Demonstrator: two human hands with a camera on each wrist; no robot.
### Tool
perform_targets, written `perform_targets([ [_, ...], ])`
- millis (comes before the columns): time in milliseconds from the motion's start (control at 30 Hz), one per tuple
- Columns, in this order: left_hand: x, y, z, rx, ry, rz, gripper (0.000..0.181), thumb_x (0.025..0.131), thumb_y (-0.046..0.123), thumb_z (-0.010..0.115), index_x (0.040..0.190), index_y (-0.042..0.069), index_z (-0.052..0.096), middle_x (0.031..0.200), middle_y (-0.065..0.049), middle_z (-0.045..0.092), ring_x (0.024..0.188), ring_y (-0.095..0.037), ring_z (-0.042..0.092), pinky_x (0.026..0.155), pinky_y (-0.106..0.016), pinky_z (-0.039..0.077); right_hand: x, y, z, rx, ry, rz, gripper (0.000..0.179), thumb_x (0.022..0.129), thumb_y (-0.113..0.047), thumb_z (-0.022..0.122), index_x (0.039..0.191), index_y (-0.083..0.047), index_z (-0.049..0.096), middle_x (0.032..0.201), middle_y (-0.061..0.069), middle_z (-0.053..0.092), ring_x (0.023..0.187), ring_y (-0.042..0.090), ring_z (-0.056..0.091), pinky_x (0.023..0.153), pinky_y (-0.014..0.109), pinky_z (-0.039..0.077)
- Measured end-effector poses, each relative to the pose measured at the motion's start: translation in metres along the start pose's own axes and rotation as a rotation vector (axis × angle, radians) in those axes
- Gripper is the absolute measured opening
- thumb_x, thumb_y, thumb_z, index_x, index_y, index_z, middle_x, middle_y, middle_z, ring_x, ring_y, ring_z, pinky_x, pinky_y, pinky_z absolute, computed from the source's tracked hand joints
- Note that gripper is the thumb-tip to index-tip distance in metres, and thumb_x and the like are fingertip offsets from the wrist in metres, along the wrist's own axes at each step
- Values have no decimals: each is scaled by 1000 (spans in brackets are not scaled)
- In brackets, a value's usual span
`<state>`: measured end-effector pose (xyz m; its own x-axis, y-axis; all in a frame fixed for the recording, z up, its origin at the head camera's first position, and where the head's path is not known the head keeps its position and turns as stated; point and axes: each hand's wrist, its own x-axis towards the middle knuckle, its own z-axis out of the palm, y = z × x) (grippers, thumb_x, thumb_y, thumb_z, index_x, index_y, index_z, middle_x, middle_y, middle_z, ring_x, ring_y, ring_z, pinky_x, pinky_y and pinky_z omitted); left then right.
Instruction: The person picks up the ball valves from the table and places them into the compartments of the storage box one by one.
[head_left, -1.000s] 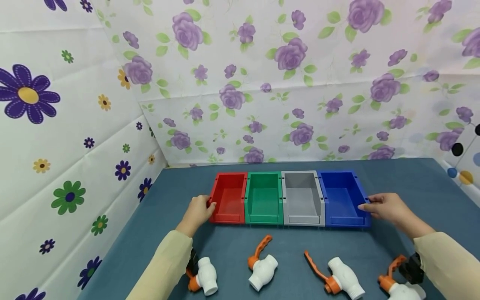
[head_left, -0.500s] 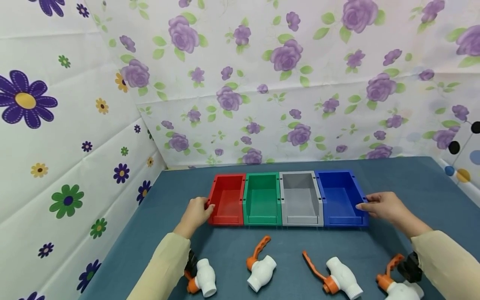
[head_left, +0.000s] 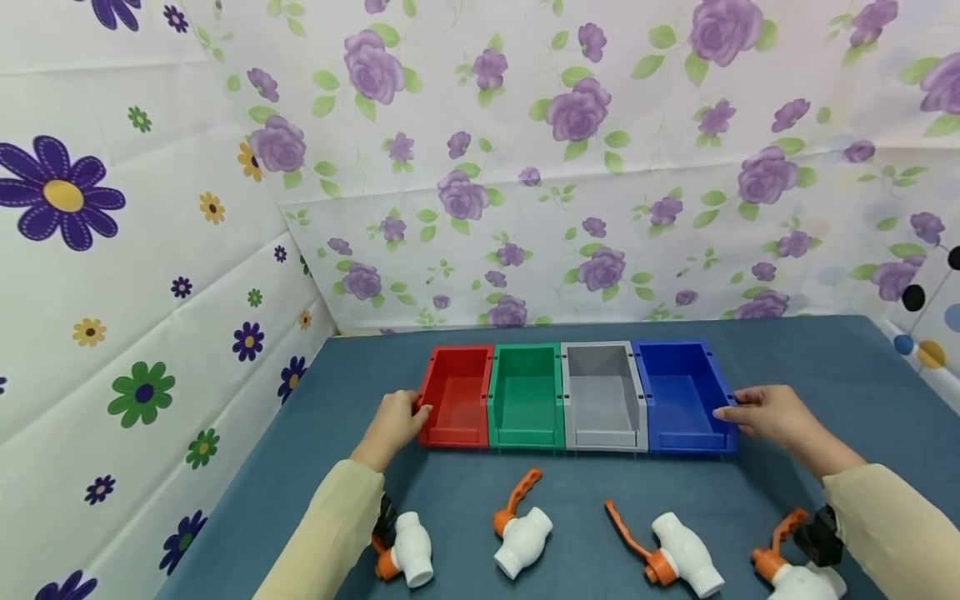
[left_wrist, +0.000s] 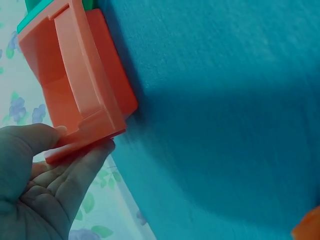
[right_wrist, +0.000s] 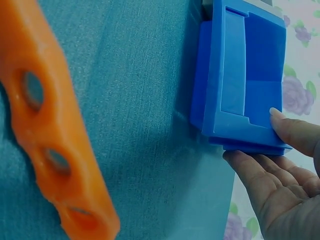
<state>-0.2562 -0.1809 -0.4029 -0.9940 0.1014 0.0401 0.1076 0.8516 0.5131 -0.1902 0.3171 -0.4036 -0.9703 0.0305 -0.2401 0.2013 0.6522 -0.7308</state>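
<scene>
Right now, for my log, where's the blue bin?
In the head view, the blue bin sits right of centre, beside the grey bin, gripped by the right hand.

Blue-grey table (head_left: 375,367), four joined bins (head_left: 567,408), four valves (head_left: 525,542)

Room between bin row (head_left: 563,400) and valves (head_left: 523,542); orange handles (head_left: 520,492) narrow it.

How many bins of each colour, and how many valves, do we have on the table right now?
Red bin: 1
Green bin: 1
Gray bin: 1
Blue bin: 1
White-and-orange valves: 4, the rightmost cut off by the head view's bottom edge
Total: 8
</scene>
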Motion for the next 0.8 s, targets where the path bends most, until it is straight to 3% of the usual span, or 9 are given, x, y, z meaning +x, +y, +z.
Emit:
perform_targets([
  [167,-2,1,-1,-1,2,-11,17,90,13,64,92,-4,67,72,-10,64,57,-14,53,59,-26,54,1,0,2,7,14,2,77,91,-35,63,132,24,34,127,39,46,102,36,62,79,40,56],
  [800,-5,3,-3,-17,0,-30,26,90,16,65,104,-6,63,81,-12,63,66,-17,53,58,-26,49,-1,1,0,17,-5,-3,82,90,-39,62,133,24,32,132,41,40,112,43,55,82,39,56],
])
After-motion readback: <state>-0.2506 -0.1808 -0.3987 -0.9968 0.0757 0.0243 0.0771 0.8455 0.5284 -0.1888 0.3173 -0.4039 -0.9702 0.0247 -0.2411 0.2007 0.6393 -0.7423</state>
